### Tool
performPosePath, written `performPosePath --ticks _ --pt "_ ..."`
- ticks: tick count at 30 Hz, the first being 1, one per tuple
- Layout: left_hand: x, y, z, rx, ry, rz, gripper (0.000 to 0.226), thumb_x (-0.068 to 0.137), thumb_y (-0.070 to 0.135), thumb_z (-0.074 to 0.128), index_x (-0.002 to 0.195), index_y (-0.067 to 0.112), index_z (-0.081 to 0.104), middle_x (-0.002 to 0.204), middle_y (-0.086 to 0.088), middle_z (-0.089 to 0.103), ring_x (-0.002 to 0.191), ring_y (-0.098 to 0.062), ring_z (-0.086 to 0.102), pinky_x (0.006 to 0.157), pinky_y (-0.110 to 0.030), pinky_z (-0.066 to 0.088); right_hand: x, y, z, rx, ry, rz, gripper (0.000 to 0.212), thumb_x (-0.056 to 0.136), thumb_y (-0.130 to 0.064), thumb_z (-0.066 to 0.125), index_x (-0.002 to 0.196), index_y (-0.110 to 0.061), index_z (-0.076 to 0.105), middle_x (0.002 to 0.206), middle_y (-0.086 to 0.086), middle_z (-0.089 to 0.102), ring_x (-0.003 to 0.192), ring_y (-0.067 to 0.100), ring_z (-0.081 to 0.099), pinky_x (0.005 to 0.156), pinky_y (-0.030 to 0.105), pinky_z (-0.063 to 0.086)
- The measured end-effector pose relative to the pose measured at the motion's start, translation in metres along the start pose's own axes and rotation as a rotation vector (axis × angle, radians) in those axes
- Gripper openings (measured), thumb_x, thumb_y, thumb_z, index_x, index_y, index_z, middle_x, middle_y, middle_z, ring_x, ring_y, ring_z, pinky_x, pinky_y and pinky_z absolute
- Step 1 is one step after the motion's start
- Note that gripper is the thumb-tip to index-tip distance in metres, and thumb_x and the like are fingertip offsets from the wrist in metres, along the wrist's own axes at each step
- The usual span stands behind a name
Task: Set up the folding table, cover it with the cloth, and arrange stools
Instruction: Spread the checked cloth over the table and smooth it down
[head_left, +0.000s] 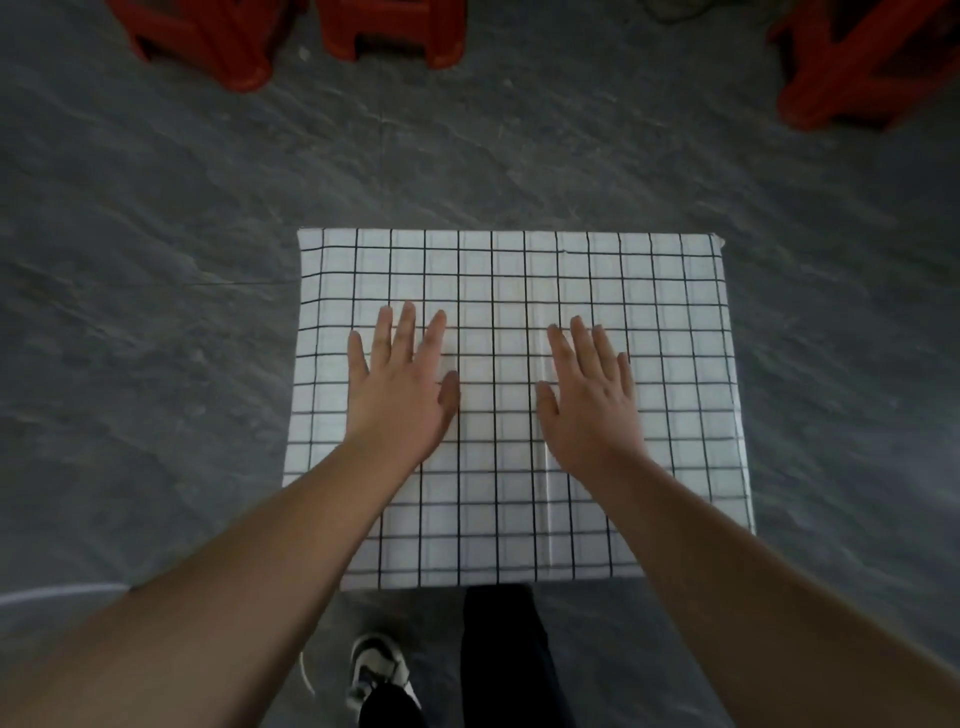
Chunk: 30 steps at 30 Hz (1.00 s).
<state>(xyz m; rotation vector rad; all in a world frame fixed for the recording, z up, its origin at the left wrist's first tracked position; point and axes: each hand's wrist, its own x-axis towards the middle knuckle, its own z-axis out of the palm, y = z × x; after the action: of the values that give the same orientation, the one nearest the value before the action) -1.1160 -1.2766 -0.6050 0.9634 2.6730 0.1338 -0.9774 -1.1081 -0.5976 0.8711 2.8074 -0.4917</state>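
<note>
A: Cloth position?
B: White cloth with black grid lines (519, 291) lies over the square table top, centre frame, one raised crease running 12-to-6 beside the right hand (589, 402).
A: Hands?
B: Left hand (402, 387) and right hand both flat, fingers straight and spread, palms resting on the cloth, apart.
A: Stools?
B: Red plastic stools (389, 31) on grey floor (156, 260) at 11, 12 and 1 o'clock, well apart from the table.

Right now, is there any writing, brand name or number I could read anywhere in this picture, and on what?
None can be read. The white cloth with a black grid bears only lines; the red plastic stools and the black-and-white shoe show no legible marks, partly because they are blurred.
</note>
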Motion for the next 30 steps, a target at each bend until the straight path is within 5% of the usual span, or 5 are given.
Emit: performPosePath --ticks 17,30 --pt "-0.261 0.012 -0.285 -0.111 0.168 0.086 0.065 0.097 0.046 0.037 0.156 0.024 0.021 0.164 -0.01 0.018 0.151 -0.031 0.008 0.121 -0.054 0.013 -0.278 -0.125 -0.253 0.09 0.178 0.114 0.065 0.1 -0.043 0.032 0.159 -0.026 0.011 0.167 0.002 0.011 0.154 0.022 0.0 0.124 0.048 0.006" --pt "-0.293 0.118 -0.352 -0.087 0.273 0.136 0.063 0.098 0.046 0.033 0.157 0.027 0.019 0.165 -0.009 0.017 0.152 -0.027 0.003 0.123 -0.05 0.007 -0.341 -0.048 -0.357 0.081 0.261 0.081 0.065 0.1 -0.045 0.026 0.159 -0.027 0.007 0.168 0.0 0.005 0.154 0.019 -0.006 0.124 0.047 0.003"
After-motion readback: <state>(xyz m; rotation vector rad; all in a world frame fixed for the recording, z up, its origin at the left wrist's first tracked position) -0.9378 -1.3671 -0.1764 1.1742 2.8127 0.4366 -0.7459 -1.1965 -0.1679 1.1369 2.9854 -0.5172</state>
